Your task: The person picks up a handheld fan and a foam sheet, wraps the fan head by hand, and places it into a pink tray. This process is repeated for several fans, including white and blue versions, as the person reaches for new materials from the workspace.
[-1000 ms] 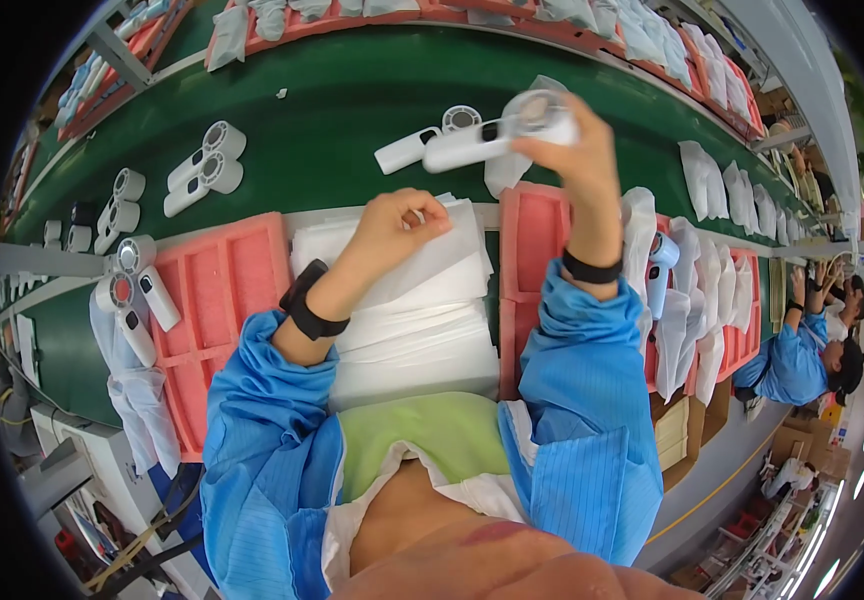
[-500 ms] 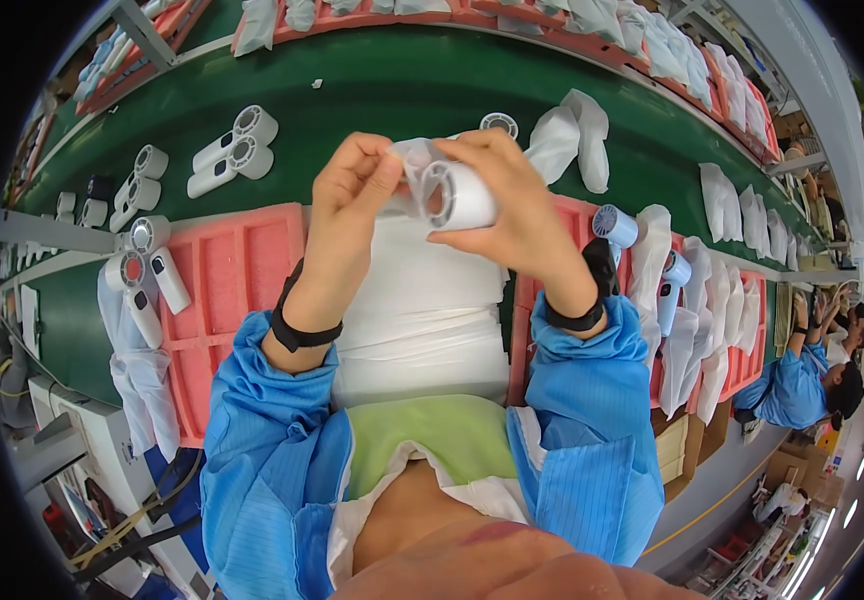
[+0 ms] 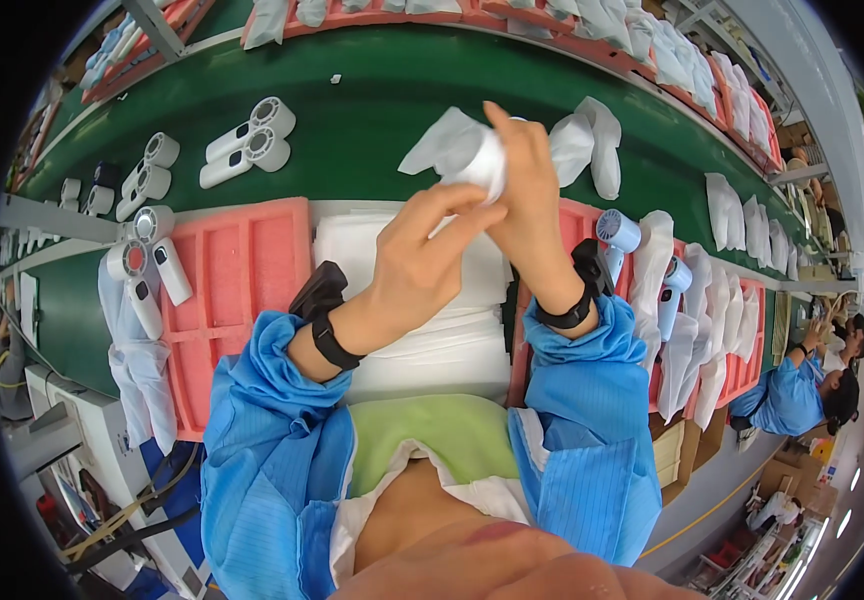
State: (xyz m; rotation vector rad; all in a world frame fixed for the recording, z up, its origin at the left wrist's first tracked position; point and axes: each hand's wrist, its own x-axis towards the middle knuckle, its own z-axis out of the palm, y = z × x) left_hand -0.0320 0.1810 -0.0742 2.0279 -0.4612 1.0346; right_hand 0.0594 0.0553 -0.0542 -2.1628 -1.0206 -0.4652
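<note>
The right hand (image 3: 530, 185) is curled around a white fan (image 3: 492, 168), its palm against the right side and one finger pointing up past the top. The fan is up in the air over the counter (image 3: 372, 110), between the two hands, beyond the fingertips of the left hand (image 3: 420, 258). A thin, cloudy bag (image 3: 442, 140) sits about the fan and flares loosely away to its upper left (how far the fan is inside it, I cannot tell). The left hand is bent nearly closed, thumb and forefinger almost together, close against the lower end of the fan and the base of the right hand; whether they pinch the bag or only touch it is not clear.

Under and nearer the body than both hands lies a stack of flat white sheets (image 3: 432, 360). To the left of the left hand is a pink tray (image 3: 282, 260) with compartments, and past it, further off, two white fans (image 3: 268, 150) lie side by side. Just beyond the right hand, to its right, stand-alone wrapped pieces (image 3: 607, 150) lie on the green surface. A blue fan (image 3: 617, 230) lies right of the right wrist, by a second pink tray (image 3: 575, 225) and a row of white-wrapped items (image 3: 652, 250). Each wrist wears a black band (image 3: 337, 340).
</note>
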